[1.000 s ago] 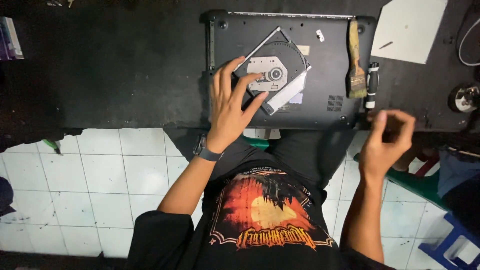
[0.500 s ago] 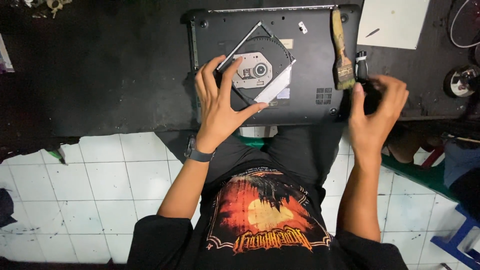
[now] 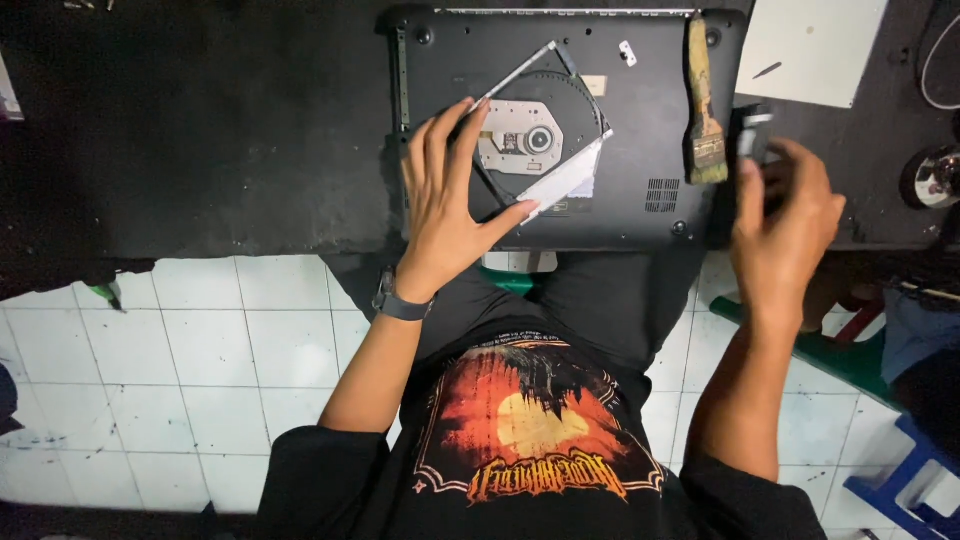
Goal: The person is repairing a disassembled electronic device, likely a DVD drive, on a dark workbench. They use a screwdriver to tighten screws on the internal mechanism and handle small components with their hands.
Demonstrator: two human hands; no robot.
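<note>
Dark bench (image 3: 200, 150) carries the upturned laptop (image 3: 650, 110), where your left hand (image 3: 450, 200) spreads its fingers flat on the optical drive (image 3: 535, 150), steadying it, while your right hand (image 3: 785, 215) curls around a small dark tool (image 3: 752, 135) beside the brush (image 3: 703, 110).

Left hand (image 3: 445, 215) spread flat, right hand (image 3: 785, 215) curled, both arms extended.

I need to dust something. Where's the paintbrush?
The paintbrush lies on the upturned laptop's right side, between the optical drive and the right hand.

Black laptop base (image 3: 650, 110), silver drive (image 3: 535, 145)
</note>
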